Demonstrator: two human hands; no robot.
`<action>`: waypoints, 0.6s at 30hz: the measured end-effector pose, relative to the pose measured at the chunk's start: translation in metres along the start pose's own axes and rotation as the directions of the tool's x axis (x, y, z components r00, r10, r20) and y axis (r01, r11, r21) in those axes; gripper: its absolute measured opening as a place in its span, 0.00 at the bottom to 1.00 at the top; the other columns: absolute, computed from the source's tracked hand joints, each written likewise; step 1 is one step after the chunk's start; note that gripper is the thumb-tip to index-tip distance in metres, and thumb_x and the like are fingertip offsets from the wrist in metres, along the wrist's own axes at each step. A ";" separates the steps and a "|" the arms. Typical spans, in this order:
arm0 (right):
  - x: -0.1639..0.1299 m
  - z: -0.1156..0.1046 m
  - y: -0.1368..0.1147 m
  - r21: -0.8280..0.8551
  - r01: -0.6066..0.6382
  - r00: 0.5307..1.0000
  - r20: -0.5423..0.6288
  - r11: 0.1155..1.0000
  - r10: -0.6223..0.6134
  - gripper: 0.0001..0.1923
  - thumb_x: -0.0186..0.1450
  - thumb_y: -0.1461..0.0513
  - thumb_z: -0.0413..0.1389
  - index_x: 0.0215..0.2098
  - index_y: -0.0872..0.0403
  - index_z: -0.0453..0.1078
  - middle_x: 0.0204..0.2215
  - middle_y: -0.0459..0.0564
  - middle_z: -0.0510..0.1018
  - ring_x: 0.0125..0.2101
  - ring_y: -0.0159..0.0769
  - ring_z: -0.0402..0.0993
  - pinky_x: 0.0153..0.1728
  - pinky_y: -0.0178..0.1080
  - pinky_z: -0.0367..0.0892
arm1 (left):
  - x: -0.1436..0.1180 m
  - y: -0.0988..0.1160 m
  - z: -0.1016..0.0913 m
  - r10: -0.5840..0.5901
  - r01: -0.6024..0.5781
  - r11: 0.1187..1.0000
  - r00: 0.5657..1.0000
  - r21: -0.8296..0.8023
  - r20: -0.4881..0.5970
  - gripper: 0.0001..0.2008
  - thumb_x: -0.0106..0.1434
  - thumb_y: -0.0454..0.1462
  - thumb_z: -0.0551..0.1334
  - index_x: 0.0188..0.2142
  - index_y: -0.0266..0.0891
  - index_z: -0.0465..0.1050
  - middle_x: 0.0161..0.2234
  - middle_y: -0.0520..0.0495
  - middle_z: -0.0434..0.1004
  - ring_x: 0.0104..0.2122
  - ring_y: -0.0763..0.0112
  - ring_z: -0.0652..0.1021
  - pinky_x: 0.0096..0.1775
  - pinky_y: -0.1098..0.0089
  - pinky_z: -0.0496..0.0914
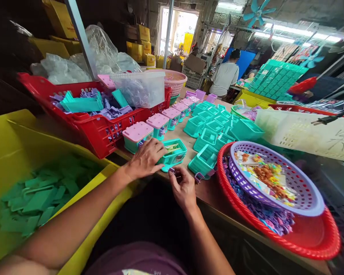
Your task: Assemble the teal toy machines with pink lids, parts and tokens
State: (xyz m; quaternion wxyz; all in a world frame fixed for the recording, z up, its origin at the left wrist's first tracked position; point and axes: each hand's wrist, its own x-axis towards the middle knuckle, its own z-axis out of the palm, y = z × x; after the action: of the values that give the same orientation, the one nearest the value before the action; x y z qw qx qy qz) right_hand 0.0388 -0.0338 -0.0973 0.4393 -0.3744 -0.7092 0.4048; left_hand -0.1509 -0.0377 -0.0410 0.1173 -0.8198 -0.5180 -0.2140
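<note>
A small teal plastic box (175, 156) sits at the table's front edge, open on top, with yellowish pieces inside. My left hand (145, 158) grips its left end, fingers curled at the upper rim and thumb lower down. Just in front of the box, my right hand (185, 187) pinches a small dark purple plastic part (172, 170) between thumb and fingers. Behind my left hand runs a row of teal boxes with pink lids (138, 131). To the right stand several open teal boxes (204, 160), the nearest with a purple part by its front.
A red crate (87, 128) of purple parts stands left, above a yellow bin (88, 191) with green pieces. At right, a purple basket (309, 194) with small packets rests in a red basin (323, 236). A person (224, 78) is farther back.
</note>
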 end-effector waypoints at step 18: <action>0.022 -0.011 -0.004 -0.091 0.119 0.975 -0.178 0.989 -0.134 0.05 0.67 0.59 0.55 0.37 0.53 0.70 0.30 0.46 0.75 0.29 0.31 0.71 0.32 0.33 0.66 | 0.020 -0.004 -0.005 -0.102 0.130 0.850 0.991 -0.510 0.082 0.16 0.60 0.39 0.65 0.47 0.39 0.71 0.43 0.47 0.77 0.47 0.63 0.76 0.51 0.65 0.67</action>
State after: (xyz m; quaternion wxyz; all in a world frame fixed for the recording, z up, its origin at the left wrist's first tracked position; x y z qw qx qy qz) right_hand 0.0408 -0.0129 -0.0829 0.5121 -0.3815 -0.7038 0.3111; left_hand -0.1483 -0.0224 -0.0270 -0.1326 -0.7940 -0.4932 -0.3297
